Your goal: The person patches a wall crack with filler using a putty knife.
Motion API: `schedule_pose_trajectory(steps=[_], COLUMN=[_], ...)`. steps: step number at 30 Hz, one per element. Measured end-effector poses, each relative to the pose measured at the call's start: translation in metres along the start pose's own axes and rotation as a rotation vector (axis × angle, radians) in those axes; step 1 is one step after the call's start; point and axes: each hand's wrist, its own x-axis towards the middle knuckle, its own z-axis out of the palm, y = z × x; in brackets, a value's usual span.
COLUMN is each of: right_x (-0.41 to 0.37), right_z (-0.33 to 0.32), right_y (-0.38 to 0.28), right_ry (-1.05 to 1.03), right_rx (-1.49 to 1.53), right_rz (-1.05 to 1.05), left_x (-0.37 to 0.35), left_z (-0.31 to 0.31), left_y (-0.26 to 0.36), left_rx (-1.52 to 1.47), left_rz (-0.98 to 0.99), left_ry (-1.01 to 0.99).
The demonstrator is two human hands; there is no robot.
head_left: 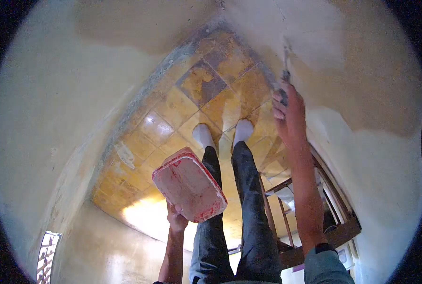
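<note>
My left hand [177, 217] grips a red rectangular tub [186, 152] by its lower left side, fingers partly hidden behind it. Greyish-pink paste [187, 187] coats the inside of the tub, which is tilted toward me. With my right arm stretched forward, my right hand [291, 113] is closed around the dark handle of a trowel-like tool [285, 75]. Its thin blade appears almost edge-on and blurred, close against the right wall [315, 28]. A darker, damp-looking patch [376, 94] spreads over that wall near the tool.
Two walls meet in a corner ahead, above a stained yellow tiled floor [211, 94]. My white-socked feet [203, 135] stand on the tiles. A brown wooden frame like a chair or ladder [324, 239] is at lower right. The left wall [45, 94] runs close by.
</note>
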Motion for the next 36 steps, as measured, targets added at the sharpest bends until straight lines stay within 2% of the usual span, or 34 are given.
schedule_pose_trajectory(steps=[6, 7, 10, 13, 16, 18, 21, 25, 28, 36], right_x=[0.05, 0.051, 0.037, 0.022, 0.005, -0.002, -0.011, 0.006, 0.033, 0.027], right_z=[0.021, 0.022, 0.033, 0.028, 0.026, 0.017, 0.012, 0.008, -0.001, 0.015], right_y=[0.03, 0.032, 0.022, 0.023, 0.022, 0.025, 0.029, 0.043, 0.046, 0.031], right_ry=[-0.061, -0.062, 0.069, 0.006, 0.105, 0.038, 0.035, 0.111, -0.027, 0.024], right_rx=[0.137, 0.159, 0.174, 0.204, 0.169, 0.171, 0.141, 0.061, 0.057, 0.129], right_rz=[-0.081, -0.097, -0.107, -0.171, -0.145, -0.17, -0.155, -0.037, -0.03, -0.144], left_x=[-0.002, -0.002, -0.001, -0.003, 0.0, -0.001, -0.003, -0.001, -0.001, -0.001], left_z=[-0.011, -0.008, 0.002, 0.003, 0.007, 0.013, 0.029, 0.006, 0.0, 0.006], left_y=[-0.006, -0.006, -0.004, -0.002, 0.001, 0.004, 0.015, 0.003, 0.0, -0.001], left_rx=[-0.051, -0.047, -0.022, 0.017, 0.035, 0.071, 0.077, 0.053, 0.042, 0.037], left_rz=[-0.025, 0.024, 0.123, 0.122, 0.144, 0.161, 0.02, 0.104, 0.085, 0.086], left_ry=[0.046, 0.034, 0.02, 0.022, -0.022, -0.032, 0.041, -0.01, 0.005, 0.038])
